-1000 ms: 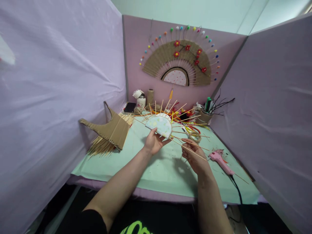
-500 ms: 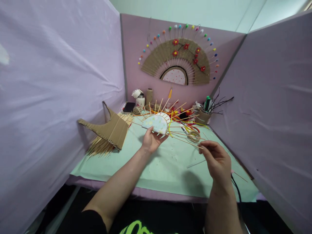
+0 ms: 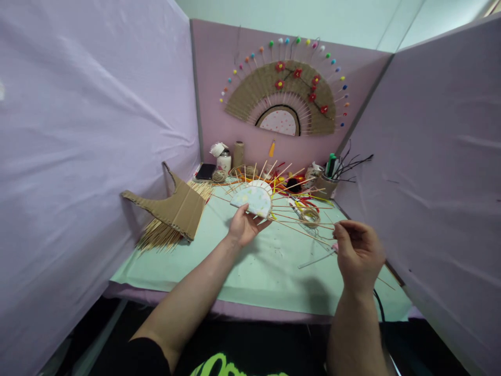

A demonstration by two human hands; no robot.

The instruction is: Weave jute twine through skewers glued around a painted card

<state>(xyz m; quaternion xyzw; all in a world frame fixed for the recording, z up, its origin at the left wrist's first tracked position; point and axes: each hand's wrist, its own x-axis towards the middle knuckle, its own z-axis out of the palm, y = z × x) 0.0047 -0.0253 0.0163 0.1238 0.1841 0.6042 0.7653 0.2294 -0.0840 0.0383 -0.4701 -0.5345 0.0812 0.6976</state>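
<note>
My left hand (image 3: pixel 243 225) is closed on the lower edge of a half-round fan base (image 3: pixel 250 201) covered in pale blue patterned material, thumb on its face. Thin bamboo sticks (image 3: pixel 301 208) fan out from its curved edge, with a white rounded piece (image 3: pixel 261 186) behind it. At the right, my right hand (image 3: pixel 354 250) has thumb and fingers pinched at the outer end of one of the lower sticks. Another stick slants just below it. Under the right hand, a pink object (image 3: pixel 335 247) partly shows beside a clear thin rod (image 3: pixel 316 259).
A cut cardboard piece (image 3: pixel 182 209) rests on a pile of sticks (image 3: pixel 158 237) at left. Twine (image 3: pixel 309 216), a phone (image 3: pixel 205 171), a jar (image 3: pixel 224 163) and a pen holder (image 3: pixel 325 185) stand or lie farther back. A decorated fan (image 3: pixel 285 89) hangs on the back panel.
My right hand has shifted right and slightly up, from the end of the lowest stick to a stick above it. My left hand and the fan base have barely moved.
</note>
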